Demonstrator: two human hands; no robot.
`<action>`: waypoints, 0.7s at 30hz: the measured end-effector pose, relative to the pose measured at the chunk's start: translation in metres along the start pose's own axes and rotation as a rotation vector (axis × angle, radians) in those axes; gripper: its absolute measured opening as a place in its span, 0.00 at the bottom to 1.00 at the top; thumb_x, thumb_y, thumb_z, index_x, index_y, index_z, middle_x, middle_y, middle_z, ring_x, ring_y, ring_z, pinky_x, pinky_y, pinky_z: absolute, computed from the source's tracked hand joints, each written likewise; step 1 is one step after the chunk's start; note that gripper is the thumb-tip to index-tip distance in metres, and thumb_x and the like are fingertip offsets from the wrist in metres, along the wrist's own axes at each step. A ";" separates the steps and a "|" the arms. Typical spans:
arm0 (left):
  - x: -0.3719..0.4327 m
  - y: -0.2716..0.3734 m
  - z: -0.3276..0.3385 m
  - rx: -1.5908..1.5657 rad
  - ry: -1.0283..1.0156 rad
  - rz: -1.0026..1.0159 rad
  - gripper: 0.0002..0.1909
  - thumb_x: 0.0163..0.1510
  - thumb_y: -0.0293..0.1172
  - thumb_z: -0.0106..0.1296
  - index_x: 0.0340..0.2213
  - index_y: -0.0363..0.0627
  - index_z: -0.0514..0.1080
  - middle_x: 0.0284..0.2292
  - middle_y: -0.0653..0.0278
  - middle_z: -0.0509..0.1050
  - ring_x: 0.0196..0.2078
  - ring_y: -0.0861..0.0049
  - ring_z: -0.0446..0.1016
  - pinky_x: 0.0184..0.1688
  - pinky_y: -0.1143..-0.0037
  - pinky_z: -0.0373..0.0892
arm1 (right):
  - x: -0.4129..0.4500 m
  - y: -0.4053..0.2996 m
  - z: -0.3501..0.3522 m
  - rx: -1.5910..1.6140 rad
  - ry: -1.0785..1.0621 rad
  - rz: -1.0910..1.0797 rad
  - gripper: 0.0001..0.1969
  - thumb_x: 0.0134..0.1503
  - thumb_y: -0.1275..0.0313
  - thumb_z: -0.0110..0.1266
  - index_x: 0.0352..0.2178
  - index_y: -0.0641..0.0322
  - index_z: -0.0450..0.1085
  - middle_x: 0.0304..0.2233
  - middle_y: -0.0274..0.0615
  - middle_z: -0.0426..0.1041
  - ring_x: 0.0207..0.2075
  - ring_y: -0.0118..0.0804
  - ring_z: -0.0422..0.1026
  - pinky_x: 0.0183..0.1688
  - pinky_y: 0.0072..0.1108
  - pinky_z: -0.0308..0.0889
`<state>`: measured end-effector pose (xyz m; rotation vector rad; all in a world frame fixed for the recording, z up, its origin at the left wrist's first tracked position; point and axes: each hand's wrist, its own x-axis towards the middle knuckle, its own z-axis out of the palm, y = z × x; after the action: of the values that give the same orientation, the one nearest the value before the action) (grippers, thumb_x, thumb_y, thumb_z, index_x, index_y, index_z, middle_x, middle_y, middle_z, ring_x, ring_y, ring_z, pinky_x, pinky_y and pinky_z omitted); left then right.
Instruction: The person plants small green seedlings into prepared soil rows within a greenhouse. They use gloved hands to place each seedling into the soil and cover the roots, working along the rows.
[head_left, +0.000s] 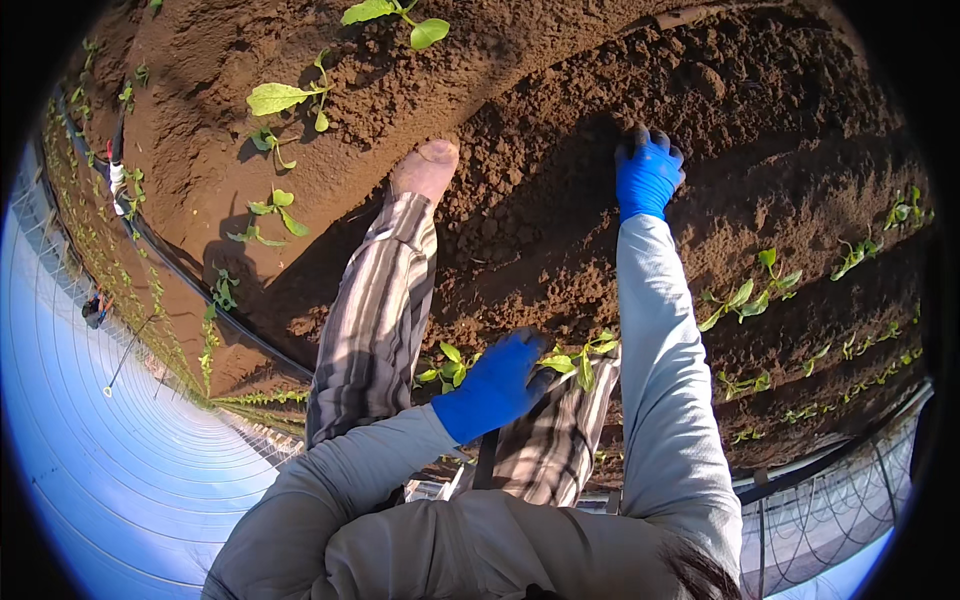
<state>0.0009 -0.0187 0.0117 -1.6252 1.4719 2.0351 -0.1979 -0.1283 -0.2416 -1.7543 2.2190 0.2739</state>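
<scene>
My right hand (649, 169), in a blue glove with dark, soiled fingertips, reaches forward onto loose, clumpy brown soil (517, 172). Its fingers press into the dirt, so whatever lies under them is hidden. Closer to my body, my left hand (495, 382) wears a matching glove and hovers between two leafy seedlings. One green seedling (451, 369) shows just left of that hand, and another seedling (585, 360) stands to its right. Thumb and fingers of the left hand are apart, with nothing seen between them.
My bare foot (426, 169) rests on the soil beside a ridge carrying several seedlings (277, 214). A black hose (225, 315) curves along the left. More planted rows (757, 296) run at right. Far left, a person (95, 309) is among the rows, under a hooped frame.
</scene>
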 end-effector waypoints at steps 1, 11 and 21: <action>-0.001 0.004 -0.003 0.009 -0.026 -0.018 0.21 0.46 0.27 0.52 0.43 0.36 0.63 0.40 0.48 0.65 0.38 0.51 0.68 0.38 0.67 0.67 | -0.006 -0.005 -0.004 -0.019 -0.013 -0.039 0.19 0.46 0.61 0.55 0.42 0.44 0.68 0.44 0.40 0.66 0.44 0.53 0.64 0.40 0.43 0.62; 0.005 0.032 -0.023 0.186 -0.045 0.308 0.16 0.44 0.29 0.51 0.37 0.37 0.67 0.32 0.49 0.66 0.36 0.55 0.69 0.34 0.63 0.67 | -0.055 -0.017 0.028 0.866 -0.599 0.348 0.27 0.42 0.71 0.60 0.46 0.65 0.65 0.41 0.45 0.72 0.39 0.36 0.72 0.39 0.23 0.67; -0.023 -0.033 0.008 0.959 -0.495 -0.096 0.20 0.44 0.35 0.51 0.39 0.39 0.71 0.41 0.52 0.69 0.42 0.60 0.67 0.44 0.60 0.62 | -0.124 -0.052 -0.124 1.752 -0.770 0.733 0.19 0.48 0.65 0.56 0.43 0.49 0.65 0.38 0.31 0.70 0.40 0.33 0.69 0.38 0.32 0.69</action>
<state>0.0259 0.0137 0.0100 -0.7205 1.6936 1.1866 -0.1351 -0.0677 -0.0804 0.1280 1.3353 -0.5979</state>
